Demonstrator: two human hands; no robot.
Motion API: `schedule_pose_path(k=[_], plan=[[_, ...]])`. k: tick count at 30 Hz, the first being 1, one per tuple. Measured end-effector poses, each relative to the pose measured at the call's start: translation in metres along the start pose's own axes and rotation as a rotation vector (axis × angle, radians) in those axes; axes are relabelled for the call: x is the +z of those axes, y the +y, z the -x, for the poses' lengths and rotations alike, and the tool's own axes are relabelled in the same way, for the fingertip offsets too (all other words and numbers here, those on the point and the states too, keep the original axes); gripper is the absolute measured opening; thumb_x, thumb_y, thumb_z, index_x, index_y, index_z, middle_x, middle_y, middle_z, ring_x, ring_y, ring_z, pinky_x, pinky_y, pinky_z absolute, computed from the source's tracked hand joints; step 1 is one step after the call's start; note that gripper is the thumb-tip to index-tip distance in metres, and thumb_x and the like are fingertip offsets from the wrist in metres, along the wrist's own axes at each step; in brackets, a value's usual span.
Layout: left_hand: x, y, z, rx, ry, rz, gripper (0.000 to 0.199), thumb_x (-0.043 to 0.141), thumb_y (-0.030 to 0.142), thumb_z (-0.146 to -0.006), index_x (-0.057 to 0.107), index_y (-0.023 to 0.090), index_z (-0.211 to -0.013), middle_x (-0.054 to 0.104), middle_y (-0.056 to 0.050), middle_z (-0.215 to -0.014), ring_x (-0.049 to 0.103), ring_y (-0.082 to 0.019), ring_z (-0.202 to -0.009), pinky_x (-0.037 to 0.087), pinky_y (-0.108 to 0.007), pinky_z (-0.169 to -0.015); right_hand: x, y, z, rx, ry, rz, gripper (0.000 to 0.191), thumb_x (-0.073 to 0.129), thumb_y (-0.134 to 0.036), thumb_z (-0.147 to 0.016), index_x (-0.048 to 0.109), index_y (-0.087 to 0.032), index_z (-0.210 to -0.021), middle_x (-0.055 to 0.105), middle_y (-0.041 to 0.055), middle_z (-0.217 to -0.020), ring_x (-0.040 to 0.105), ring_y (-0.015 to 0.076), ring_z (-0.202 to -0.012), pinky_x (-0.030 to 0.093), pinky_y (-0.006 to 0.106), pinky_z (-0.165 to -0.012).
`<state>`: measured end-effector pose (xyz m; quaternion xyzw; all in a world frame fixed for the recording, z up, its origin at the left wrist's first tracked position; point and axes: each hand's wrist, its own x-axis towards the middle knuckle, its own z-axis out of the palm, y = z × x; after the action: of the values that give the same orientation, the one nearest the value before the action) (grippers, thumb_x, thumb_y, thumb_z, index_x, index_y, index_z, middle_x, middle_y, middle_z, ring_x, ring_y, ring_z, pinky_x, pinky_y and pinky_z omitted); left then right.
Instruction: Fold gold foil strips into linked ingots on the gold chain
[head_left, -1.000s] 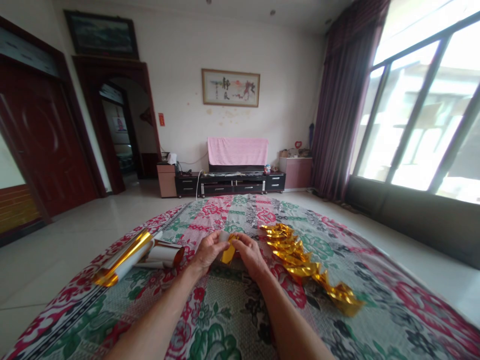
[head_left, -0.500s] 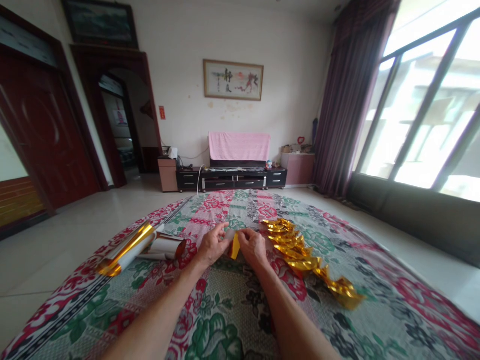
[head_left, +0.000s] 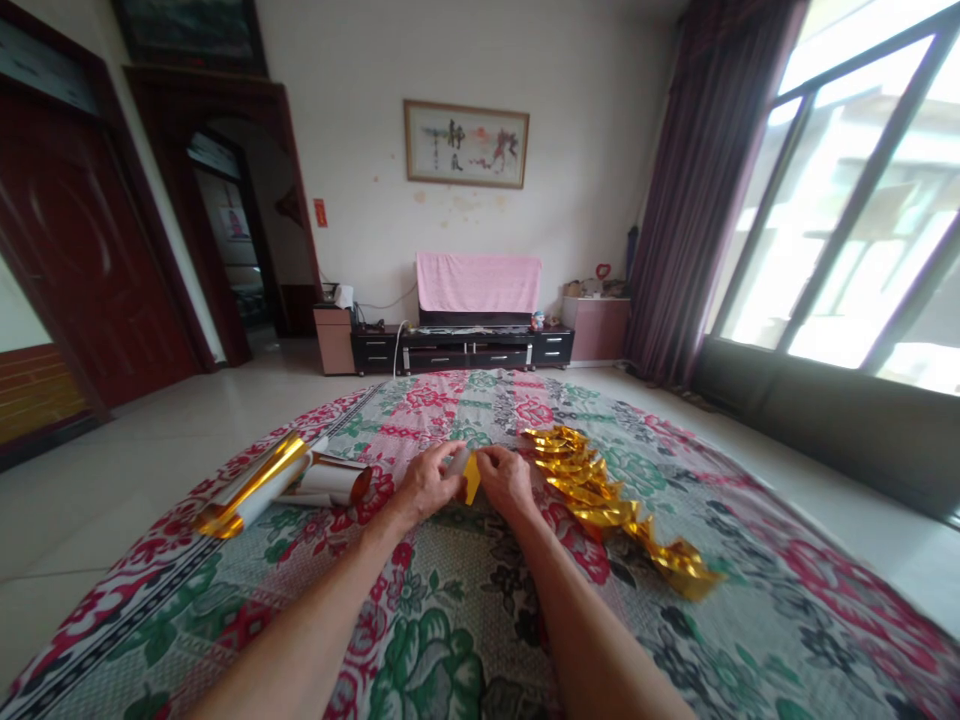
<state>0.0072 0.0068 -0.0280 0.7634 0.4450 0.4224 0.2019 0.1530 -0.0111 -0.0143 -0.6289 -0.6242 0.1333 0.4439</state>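
Observation:
Between my two hands is a small folded piece of gold foil paper (head_left: 472, 478), its gold face showing and a pale side toward the left. My left hand (head_left: 431, 482) grips its left side between thumb and fingers. The fingers of my right hand (head_left: 507, 478) pinch its upper right edge. To the right lies a row of several folded gold foil pieces (head_left: 600, 497), shiny and crumpled in outline. On the left, curled gold foil sheets (head_left: 259, 487) with white backs lie partly rolled, beside another curled sheet (head_left: 330, 482).
A flowered cloth (head_left: 427, 660) in red, green and grey covers the round surface beneath my hands. Beyond it stands a low black cabinet (head_left: 442, 352) with a pink towel (head_left: 478, 283) draped above. A window (head_left: 847, 220) is on the right.
The view has tilted slightly, so everything sits a little higher. My left fingers have closed in on the gold foil paper, while my right hand keeps its pinch.

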Motion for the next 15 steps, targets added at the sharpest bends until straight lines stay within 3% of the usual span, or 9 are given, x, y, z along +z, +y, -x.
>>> schedule_pose_path(k=[6,10,15], plan=[[0.0022,-0.0065,-0.0003,0.204,-0.003,-0.178,0.03,0.058,0.013,-0.066,0.064,0.018,-0.095,0.062,-0.006,-0.1,0.058,-0.016,-0.093,0.049,-0.026,-0.081,0.0044,0.0045,0.0012,-0.098,0.005,0.131,0.026,0.043,-0.025,-0.08,0.069,-0.02,-0.078,0.069,0.0037,-0.073,0.061,0.0141,-0.069,0.037,0.019,-0.061],[0.0054,-0.0076,0.0005,0.233,0.002,-0.253,0.023,0.059,0.016,-0.069,0.066,0.018,-0.091,0.06,-0.007,-0.102,0.058,-0.017,-0.095,0.048,-0.03,-0.085,0.0023,0.0024,0.0044,-0.11,-0.019,0.262,0.026,0.042,-0.025,-0.081,0.067,-0.02,-0.074,0.064,0.005,-0.076,0.059,0.0146,-0.073,0.036,0.021,-0.064],[0.0054,-0.0052,0.0035,0.238,-0.017,-0.312,0.021,0.059,0.021,-0.072,0.067,0.02,-0.091,0.054,-0.01,-0.115,0.054,-0.021,-0.105,0.044,-0.036,-0.091,0.001,0.0026,0.0056,-0.042,-0.028,0.345,0.024,0.046,-0.027,-0.08,0.063,-0.021,-0.096,0.058,0.0069,-0.093,0.055,0.0167,-0.083,0.037,0.024,-0.067]])
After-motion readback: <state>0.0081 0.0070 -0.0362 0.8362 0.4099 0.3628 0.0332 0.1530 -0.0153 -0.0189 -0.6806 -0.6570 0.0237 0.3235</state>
